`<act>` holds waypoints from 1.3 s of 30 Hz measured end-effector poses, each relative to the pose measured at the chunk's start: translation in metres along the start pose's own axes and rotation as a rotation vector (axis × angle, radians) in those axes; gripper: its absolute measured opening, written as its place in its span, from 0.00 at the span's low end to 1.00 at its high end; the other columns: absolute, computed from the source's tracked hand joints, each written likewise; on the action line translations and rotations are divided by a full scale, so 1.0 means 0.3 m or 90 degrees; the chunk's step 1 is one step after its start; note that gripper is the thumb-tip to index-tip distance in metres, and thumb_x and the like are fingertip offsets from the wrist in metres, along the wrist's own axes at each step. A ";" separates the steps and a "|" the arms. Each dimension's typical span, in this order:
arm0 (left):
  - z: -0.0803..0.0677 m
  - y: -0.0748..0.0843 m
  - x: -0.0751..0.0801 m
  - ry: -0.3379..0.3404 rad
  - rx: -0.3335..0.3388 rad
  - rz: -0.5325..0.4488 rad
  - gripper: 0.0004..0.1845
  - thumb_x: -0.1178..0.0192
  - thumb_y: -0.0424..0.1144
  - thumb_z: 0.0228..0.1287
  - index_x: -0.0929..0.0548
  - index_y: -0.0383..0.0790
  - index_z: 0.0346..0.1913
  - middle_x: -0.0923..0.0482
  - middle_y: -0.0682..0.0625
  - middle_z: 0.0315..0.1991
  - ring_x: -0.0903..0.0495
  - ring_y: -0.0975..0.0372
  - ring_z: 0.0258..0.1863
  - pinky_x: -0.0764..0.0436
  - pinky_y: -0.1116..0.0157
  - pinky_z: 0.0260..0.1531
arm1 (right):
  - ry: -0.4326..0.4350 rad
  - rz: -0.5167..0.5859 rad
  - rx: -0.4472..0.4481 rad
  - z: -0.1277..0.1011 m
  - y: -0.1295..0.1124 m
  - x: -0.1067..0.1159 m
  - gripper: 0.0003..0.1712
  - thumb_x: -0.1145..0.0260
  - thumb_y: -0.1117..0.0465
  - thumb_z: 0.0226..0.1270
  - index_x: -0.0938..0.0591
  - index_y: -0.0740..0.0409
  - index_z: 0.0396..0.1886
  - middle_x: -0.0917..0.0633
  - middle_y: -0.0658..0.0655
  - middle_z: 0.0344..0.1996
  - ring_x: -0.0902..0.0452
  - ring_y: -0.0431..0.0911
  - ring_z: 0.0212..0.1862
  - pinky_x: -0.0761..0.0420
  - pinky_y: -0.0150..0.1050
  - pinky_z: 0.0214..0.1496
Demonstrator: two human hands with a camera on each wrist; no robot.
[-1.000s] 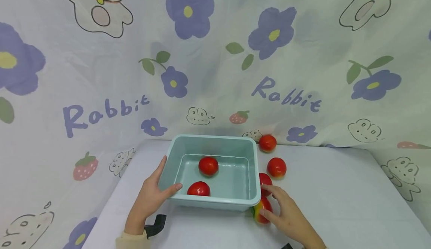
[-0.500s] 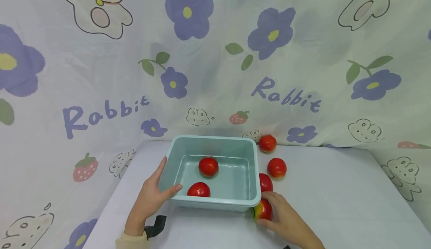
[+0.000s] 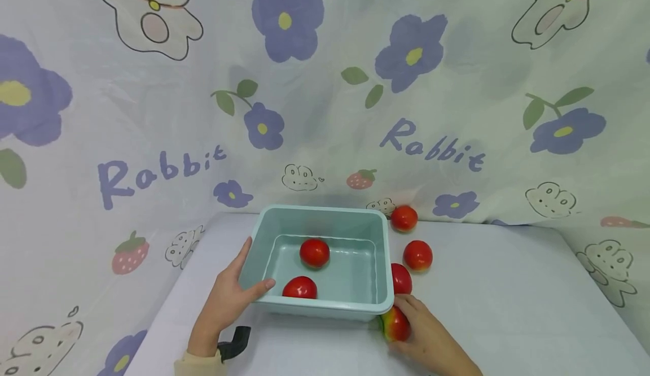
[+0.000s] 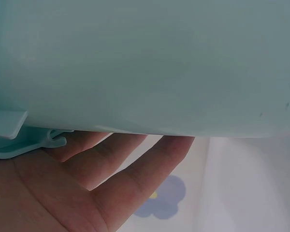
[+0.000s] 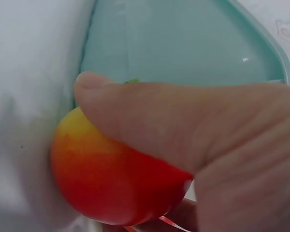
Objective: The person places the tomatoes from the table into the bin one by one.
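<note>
A pale blue-green plastic bin [image 3: 335, 304] stands mid-table with two red tomatoes inside, one near the middle [image 3: 315, 253] and one by the front wall [image 3: 300, 288]. My left hand [image 3: 228, 294] holds its left end, thumb over the rim. In the left wrist view, the fingers [image 4: 135, 179] lie against the bin's outer side, their tips hidden. At the bin's front right corner my right hand [image 3: 429, 331] grips a red tomato with a yellow-green end [image 3: 396, 324]. The right wrist view shows the thumb [image 5: 135, 104] across this tomato [image 5: 111, 174]; the other fingers are mostly hidden.
Outside the bin's right wall lie more tomatoes: one partly hidden by the wall [image 3: 401, 279], one further right [image 3: 418, 256], and one at the back [image 3: 404, 218]. A printed curtain [image 3: 325, 110] hangs behind the white table [image 3: 508, 297].
My right hand has drawn slightly nearer, its fingers leaving the partly hidden tomato and closing round the yellow-ended one. The left hand and the bin have stayed put.
</note>
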State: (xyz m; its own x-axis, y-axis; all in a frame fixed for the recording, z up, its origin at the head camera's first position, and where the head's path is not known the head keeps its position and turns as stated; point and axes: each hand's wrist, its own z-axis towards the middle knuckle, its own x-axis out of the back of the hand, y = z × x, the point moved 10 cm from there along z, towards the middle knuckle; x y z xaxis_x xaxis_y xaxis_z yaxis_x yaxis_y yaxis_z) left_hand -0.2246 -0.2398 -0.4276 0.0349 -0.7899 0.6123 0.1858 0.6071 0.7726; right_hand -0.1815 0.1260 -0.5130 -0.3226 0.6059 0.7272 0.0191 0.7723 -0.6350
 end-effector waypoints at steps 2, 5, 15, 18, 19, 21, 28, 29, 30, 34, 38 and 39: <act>-0.001 -0.002 -0.002 0.000 0.000 -0.001 0.53 0.30 0.50 0.61 0.51 0.41 0.81 0.41 0.36 0.75 0.33 0.39 0.68 0.27 0.35 0.57 | 0.006 -0.004 0.005 -0.002 -0.003 0.005 0.52 0.13 0.50 0.38 0.24 0.54 0.66 0.26 0.57 0.64 0.27 0.55 0.60 0.18 0.57 0.54; -0.002 -0.001 -0.002 0.003 -0.002 -0.002 0.53 0.29 0.50 0.61 0.51 0.41 0.81 0.40 0.36 0.75 0.33 0.39 0.68 0.27 0.35 0.57 | 0.017 -0.010 0.016 -0.006 -0.010 0.016 0.52 0.13 0.49 0.36 0.24 0.53 0.66 0.25 0.55 0.63 0.26 0.53 0.59 0.18 0.56 0.54; 0.001 0.000 0.001 0.005 -0.008 -0.007 0.53 0.29 0.49 0.61 0.50 0.41 0.81 0.41 0.38 0.76 0.34 0.41 0.69 0.28 0.35 0.58 | 0.030 0.003 0.027 -0.027 -0.020 0.059 0.51 0.14 0.46 0.39 0.25 0.48 0.66 0.24 0.51 0.63 0.26 0.50 0.58 0.18 0.54 0.55; 0.001 0.002 0.000 0.004 -0.011 -0.008 0.53 0.29 0.49 0.61 0.51 0.41 0.81 0.41 0.38 0.76 0.34 0.41 0.69 0.28 0.35 0.59 | 0.049 0.010 0.030 -0.035 -0.023 0.081 0.50 0.14 0.45 0.39 0.25 0.46 0.67 0.24 0.49 0.63 0.27 0.49 0.58 0.18 0.53 0.55; 0.001 0.003 -0.001 0.004 -0.011 -0.008 0.53 0.29 0.49 0.61 0.51 0.41 0.81 0.41 0.38 0.76 0.34 0.41 0.69 0.28 0.35 0.59 | 0.055 0.014 0.029 -0.037 -0.023 0.088 0.50 0.14 0.45 0.40 0.25 0.45 0.67 0.24 0.49 0.63 0.27 0.49 0.59 0.18 0.53 0.55; 0.000 0.003 -0.001 0.004 -0.012 -0.009 0.53 0.29 0.49 0.61 0.51 0.40 0.81 0.41 0.37 0.76 0.34 0.40 0.69 0.28 0.35 0.58 | 0.067 0.021 0.027 -0.041 -0.023 0.101 0.49 0.14 0.46 0.41 0.25 0.44 0.67 0.24 0.48 0.63 0.27 0.48 0.60 0.18 0.54 0.56; 0.008 0.004 -0.003 0.003 -0.018 -0.008 0.53 0.29 0.48 0.61 0.50 0.38 0.81 0.42 0.38 0.76 0.34 0.40 0.69 0.28 0.35 0.58 | 0.121 0.044 0.024 -0.056 -0.021 0.149 0.48 0.14 0.51 0.42 0.25 0.39 0.67 0.26 0.48 0.66 0.27 0.49 0.63 0.18 0.53 0.56; 0.009 0.004 -0.003 0.003 -0.018 -0.009 0.53 0.29 0.48 0.61 0.50 0.38 0.80 0.42 0.38 0.76 0.34 0.40 0.69 0.28 0.35 0.58 | 0.130 0.046 0.029 -0.058 -0.024 0.156 0.48 0.14 0.51 0.43 0.25 0.39 0.68 0.26 0.48 0.66 0.27 0.50 0.63 0.18 0.53 0.56; 0.009 0.004 -0.002 0.003 -0.017 -0.008 0.53 0.29 0.48 0.61 0.50 0.37 0.80 0.41 0.38 0.76 0.34 0.40 0.69 0.28 0.35 0.58 | 0.140 0.048 0.035 -0.061 -0.027 0.164 0.48 0.15 0.52 0.43 0.26 0.40 0.68 0.26 0.48 0.66 0.27 0.50 0.63 0.19 0.54 0.57; 0.005 0.004 -0.001 0.003 -0.012 -0.011 0.53 0.29 0.48 0.61 0.50 0.38 0.81 0.41 0.38 0.76 0.34 0.40 0.69 0.28 0.35 0.58 | 0.184 0.048 0.062 -0.072 -0.040 0.198 0.50 0.15 0.51 0.46 0.28 0.41 0.70 0.27 0.51 0.67 0.28 0.51 0.65 0.21 0.55 0.59; 0.001 0.009 0.001 0.004 -0.006 -0.012 0.53 0.29 0.47 0.61 0.50 0.39 0.81 0.41 0.38 0.76 0.34 0.40 0.69 0.28 0.35 0.58 | 0.224 0.059 0.074 -0.084 -0.044 0.228 0.49 0.16 0.52 0.47 0.29 0.43 0.70 0.27 0.53 0.66 0.29 0.53 0.66 0.22 0.56 0.59; 0.000 0.011 0.002 0.005 -0.006 -0.012 0.53 0.29 0.46 0.61 0.50 0.39 0.81 0.41 0.38 0.76 0.34 0.40 0.69 0.28 0.35 0.58 | 0.233 0.065 0.079 -0.086 -0.046 0.234 0.49 0.16 0.53 0.47 0.28 0.44 0.70 0.27 0.54 0.66 0.29 0.54 0.66 0.21 0.57 0.59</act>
State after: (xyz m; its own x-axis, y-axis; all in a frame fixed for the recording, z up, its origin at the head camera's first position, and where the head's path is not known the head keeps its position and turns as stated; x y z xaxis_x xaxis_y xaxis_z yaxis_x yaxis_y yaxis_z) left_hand -0.2241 -0.2381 -0.4247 0.0385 -0.8013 0.5970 0.1961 0.5919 0.7818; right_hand -0.1799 0.1629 -0.4464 0.0342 0.7236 0.6894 -0.0882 0.6893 -0.7191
